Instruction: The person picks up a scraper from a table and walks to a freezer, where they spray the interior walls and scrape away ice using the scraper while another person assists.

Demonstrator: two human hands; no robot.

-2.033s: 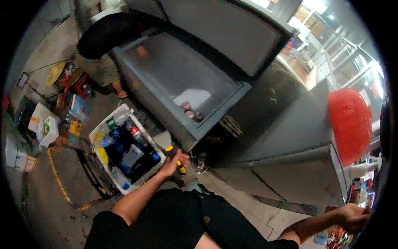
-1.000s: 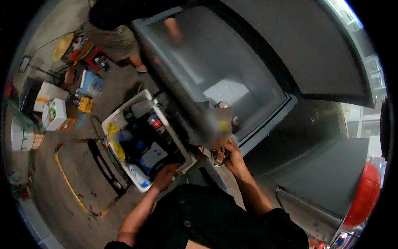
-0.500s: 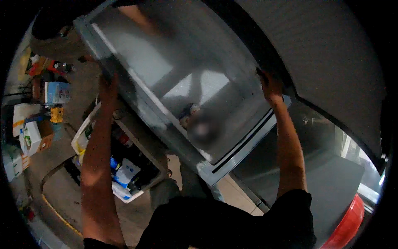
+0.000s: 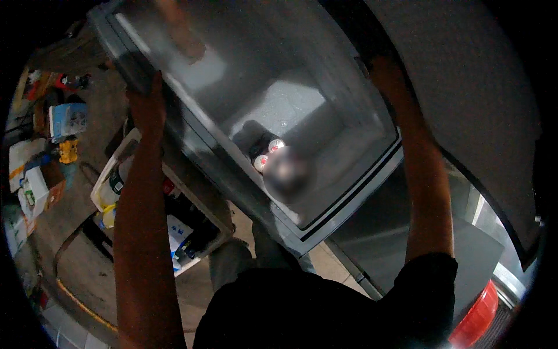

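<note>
A large grey chest point(image 4: 302, 237), like a chest freezer, lies tilted across the middle in front of me. My left hand point(image 4: 148, 107) grips its left rim, with the thumb up along the edge. On the right side, my right hand point(image 4: 386, 75) is closed over the opposite rim, beside a dark lid-like panel point(image 4: 465, 87); its fingers are partly in shadow. Inside the chest, near the left wall, are two can-like things with round white and red ends point(image 4: 276, 145). Next to them is a round smeared patch. A blurred arm-like shape point(image 4: 180, 35) shows at the far left; whether it is a reflection I cannot tell.
To my left a white-edged crate point(image 4: 107, 174) holds bottles and packages. Beyond it stand a blue box point(image 4: 68, 120), a white carton point(image 4: 40, 189) and a yellow item point(image 4: 68, 151). A yellow hose point(image 4: 81, 303) lies on the floor. At the right are a grey cabinet point(image 4: 447, 250) and a red basin point(image 4: 478, 314).
My right hand has moved farther away along the right rim. My left hand has shifted slightly left and stays on its rim. The can-like things show more clearly; the blurred arm-like shape has moved.
</note>
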